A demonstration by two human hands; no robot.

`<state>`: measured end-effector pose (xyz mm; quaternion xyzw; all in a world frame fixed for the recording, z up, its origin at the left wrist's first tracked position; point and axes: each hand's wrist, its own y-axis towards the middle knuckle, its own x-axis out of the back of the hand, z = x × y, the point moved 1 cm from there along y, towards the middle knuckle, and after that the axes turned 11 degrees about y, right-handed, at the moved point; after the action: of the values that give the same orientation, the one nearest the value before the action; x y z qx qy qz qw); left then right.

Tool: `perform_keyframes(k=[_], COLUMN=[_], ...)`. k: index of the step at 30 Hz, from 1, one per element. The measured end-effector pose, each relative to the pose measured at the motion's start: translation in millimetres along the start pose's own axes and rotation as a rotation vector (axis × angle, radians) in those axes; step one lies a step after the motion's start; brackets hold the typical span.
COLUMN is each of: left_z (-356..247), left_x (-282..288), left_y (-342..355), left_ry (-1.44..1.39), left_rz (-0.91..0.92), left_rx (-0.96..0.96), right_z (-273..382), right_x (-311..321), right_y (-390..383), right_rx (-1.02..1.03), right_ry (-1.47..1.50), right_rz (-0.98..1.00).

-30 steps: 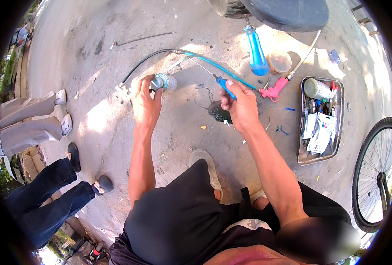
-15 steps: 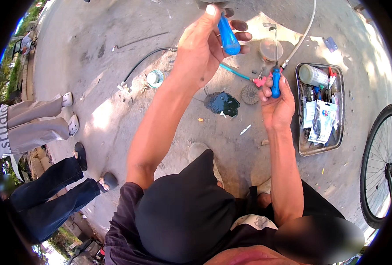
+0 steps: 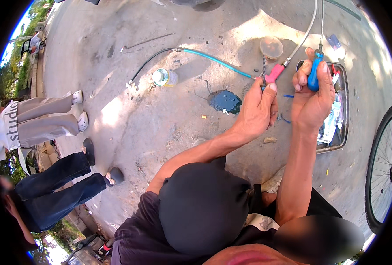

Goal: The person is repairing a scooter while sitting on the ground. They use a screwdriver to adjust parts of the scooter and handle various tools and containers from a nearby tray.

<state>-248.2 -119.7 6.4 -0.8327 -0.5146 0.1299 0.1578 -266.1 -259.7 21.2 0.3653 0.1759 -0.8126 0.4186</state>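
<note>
My left hand (image 3: 256,105) reaches low over the ground, its fingers closed round a thin dark tool (image 3: 264,66) that points away from me, with a bit of blue at its base. Its kind I cannot make out. Right beside those fingers is a pink hose gun (image 3: 274,73), joined to a pale hose (image 3: 302,42) and a teal hose (image 3: 220,62). Held higher on the right, my right hand (image 3: 313,95) is wrapped round the blue handle of a hand tool (image 3: 315,73). Its thin metal shaft runs up out of view, so the tip is hidden.
A metal tray (image 3: 346,112) of tools and packets lies partly behind my right forearm. Nearby are a round tub (image 3: 271,47), a yellow can (image 3: 171,78), a dark wet patch (image 3: 224,101) and a bicycle wheel (image 3: 383,170). Two people (image 3: 50,119) (image 3: 59,181) stand at left.
My left hand has come down and right from high up to beside the pink hose gun; the large blue handle no longer shows in it. My right hand has risen and moved right with its blue-handled tool.
</note>
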Motion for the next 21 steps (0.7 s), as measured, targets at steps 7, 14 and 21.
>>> perform_keyframes(k=[7,14,21], left_z=[94,8,-73], left_x=[10,139,175], left_y=[-2,41,47], left_ry=[0.773,0.352,0.403], left_rz=[0.455,-0.516,-0.565], left_rx=[-0.476,-0.429,-0.868], right_z=[-25,-74,-89], right_x=[-11,-37,-48], right_y=[-22,-46,-36], right_rx=[0.003,-0.117,-0.142], right_ry=[-0.096,-0.37,-0.395], right_rz=[0.08,0.132,0.093])
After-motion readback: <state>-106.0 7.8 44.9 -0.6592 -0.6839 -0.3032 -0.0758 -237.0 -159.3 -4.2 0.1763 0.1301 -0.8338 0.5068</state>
